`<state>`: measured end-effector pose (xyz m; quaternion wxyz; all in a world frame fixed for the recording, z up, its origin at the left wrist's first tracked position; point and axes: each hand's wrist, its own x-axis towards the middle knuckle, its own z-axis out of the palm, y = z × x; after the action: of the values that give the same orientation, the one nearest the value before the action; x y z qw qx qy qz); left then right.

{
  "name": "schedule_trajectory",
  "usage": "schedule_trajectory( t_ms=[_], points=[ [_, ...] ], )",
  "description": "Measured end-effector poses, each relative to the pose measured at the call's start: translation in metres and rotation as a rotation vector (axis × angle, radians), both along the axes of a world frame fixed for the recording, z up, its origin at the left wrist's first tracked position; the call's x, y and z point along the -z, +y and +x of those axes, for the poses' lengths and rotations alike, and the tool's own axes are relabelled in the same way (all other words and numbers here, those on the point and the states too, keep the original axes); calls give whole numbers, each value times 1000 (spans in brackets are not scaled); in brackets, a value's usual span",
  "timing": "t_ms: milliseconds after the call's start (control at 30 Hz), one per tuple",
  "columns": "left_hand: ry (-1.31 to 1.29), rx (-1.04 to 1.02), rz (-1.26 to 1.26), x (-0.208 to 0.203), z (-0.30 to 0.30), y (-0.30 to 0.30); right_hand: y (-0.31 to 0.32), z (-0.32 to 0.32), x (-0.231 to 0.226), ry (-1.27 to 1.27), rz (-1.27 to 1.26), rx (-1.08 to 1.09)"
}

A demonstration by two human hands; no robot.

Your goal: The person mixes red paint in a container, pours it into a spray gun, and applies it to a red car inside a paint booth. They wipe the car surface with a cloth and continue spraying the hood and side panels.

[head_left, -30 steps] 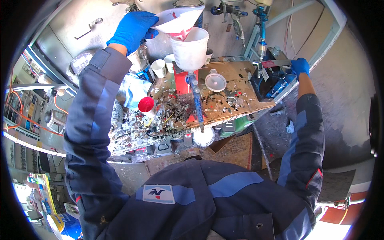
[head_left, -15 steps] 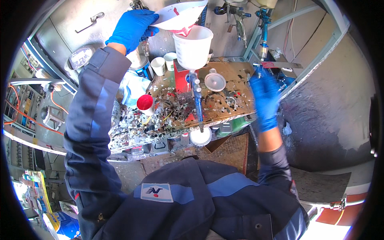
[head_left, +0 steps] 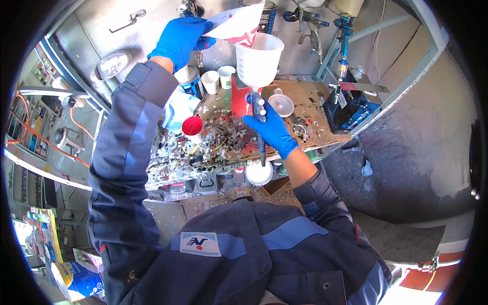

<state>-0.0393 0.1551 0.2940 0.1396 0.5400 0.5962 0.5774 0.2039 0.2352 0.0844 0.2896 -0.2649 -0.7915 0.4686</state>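
Note:
My left hand (head_left: 181,43), in a blue glove, pinches the edge of a white paper paint strainer (head_left: 235,24). The cone is tilted, and its red-stained tip rests at or just over the rim of a white plastic cup (head_left: 258,62). That cup sits on top of a spray gun (head_left: 262,147). Around the gun's body, below the cup, my gloved right hand (head_left: 275,133) is closed. Beside it on the bench lies a round whitish lid (head_left: 281,104). A paper cup with red paint inside (head_left: 193,127) stands to the left.
Other spray guns (head_left: 311,28) hang at the back right above a dark box (head_left: 351,109). Two pale paper cups (head_left: 210,82) and a blue-banded can (head_left: 191,84) stand at the back left. The cardboard-covered bench (head_left: 315,109) is paint-spattered. A metal frame post (head_left: 401,96) rises at the right.
My right hand has come from the hanging gun at the right to the spray gun under the white cup, and closed on it. My left hand still holds the strainer at the cup.

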Motion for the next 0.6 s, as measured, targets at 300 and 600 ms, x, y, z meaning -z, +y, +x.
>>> schedule_trajectory(
  t_ms=[300, 600],
  points=[
    [1212, -260, 20, -7, 0, -13, -16, -5, 11, 121, -433, 24],
    [944, -91, -193, -25, -4, -16, -38, 6, -10, 153, -555, 52]
  ],
)
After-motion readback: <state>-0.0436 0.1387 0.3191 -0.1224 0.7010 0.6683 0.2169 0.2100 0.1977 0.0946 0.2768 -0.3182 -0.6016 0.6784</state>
